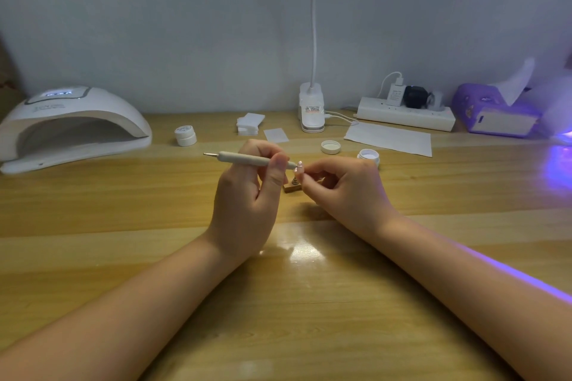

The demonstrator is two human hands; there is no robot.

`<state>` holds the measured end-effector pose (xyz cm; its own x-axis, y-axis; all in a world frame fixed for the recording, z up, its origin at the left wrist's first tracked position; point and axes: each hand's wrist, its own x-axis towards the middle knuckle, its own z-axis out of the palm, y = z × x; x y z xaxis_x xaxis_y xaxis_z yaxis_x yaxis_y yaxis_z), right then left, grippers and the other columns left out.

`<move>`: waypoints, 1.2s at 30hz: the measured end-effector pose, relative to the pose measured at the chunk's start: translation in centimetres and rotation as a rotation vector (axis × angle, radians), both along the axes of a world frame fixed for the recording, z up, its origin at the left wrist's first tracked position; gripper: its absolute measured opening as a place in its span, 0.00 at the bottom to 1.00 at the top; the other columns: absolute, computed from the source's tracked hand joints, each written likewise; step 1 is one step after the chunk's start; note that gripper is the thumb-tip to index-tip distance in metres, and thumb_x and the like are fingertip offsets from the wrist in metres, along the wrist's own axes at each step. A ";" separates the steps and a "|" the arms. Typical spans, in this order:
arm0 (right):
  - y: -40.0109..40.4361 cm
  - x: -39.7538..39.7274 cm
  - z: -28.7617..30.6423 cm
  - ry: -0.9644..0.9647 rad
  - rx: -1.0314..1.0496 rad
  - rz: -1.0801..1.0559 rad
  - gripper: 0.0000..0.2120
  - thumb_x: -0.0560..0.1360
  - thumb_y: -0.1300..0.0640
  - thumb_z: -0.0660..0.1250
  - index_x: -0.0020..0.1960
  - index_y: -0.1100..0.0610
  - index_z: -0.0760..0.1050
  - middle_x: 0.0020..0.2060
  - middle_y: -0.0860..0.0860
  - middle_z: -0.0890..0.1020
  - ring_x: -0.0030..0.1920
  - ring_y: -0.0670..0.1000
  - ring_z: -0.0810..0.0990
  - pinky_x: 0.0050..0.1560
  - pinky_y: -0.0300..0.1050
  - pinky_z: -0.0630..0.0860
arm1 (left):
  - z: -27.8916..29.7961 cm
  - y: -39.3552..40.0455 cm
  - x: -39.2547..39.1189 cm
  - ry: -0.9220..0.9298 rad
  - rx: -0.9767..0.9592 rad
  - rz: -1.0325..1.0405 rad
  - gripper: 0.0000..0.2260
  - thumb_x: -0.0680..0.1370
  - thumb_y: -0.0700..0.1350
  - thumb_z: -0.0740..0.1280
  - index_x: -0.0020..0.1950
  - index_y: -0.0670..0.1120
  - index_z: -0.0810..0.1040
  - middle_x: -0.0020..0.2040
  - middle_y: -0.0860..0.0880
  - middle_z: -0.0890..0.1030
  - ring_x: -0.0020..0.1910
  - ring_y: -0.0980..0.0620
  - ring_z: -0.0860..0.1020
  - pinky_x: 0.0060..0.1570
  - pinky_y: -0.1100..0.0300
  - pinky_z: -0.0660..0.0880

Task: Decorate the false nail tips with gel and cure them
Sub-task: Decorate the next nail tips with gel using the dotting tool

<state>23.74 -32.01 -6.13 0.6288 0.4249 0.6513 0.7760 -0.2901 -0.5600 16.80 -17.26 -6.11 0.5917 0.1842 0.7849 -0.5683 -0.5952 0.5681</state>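
Head view: near the wooden tabletop's middle, a small pink false nail tip is pinched by the right hand so the grey dotting pen, gripped by the left hand, can decorate it.

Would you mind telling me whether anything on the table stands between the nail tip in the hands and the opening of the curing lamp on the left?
Nothing visible does. The table lies bare between the nail tip and the curing lamp; the closed jar sits farther back, beside the opening.
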 end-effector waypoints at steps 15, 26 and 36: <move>-0.1 0.0 0.1 -0.002 -0.018 0.020 0.05 0.74 0.59 0.71 0.48 0.58 0.84 0.39 0.50 0.85 0.37 0.48 0.82 0.40 0.49 0.80 | 0.1 0.0 0.0 0.043 0.004 0.043 0.09 0.80 0.51 0.58 0.48 0.47 0.73 0.36 0.49 0.78 0.35 0.51 0.77 0.33 0.61 0.73; -0.1 0.0 0.1 -0.032 -0.013 0.019 0.05 0.74 0.60 0.71 0.48 0.59 0.84 0.38 0.50 0.85 0.36 0.48 0.82 0.39 0.49 0.80 | 0.0 0.0 0.0 0.064 -0.003 0.054 0.09 0.80 0.52 0.58 0.48 0.48 0.73 0.36 0.50 0.78 0.34 0.51 0.77 0.33 0.58 0.73; -0.1 0.0 0.0 -0.024 -0.016 0.022 0.05 0.74 0.59 0.71 0.48 0.59 0.84 0.38 0.51 0.85 0.36 0.49 0.82 0.39 0.51 0.80 | 0.0 -0.1 0.0 0.059 -0.006 0.057 0.08 0.80 0.51 0.59 0.48 0.48 0.73 0.35 0.50 0.78 0.33 0.52 0.76 0.32 0.63 0.71</move>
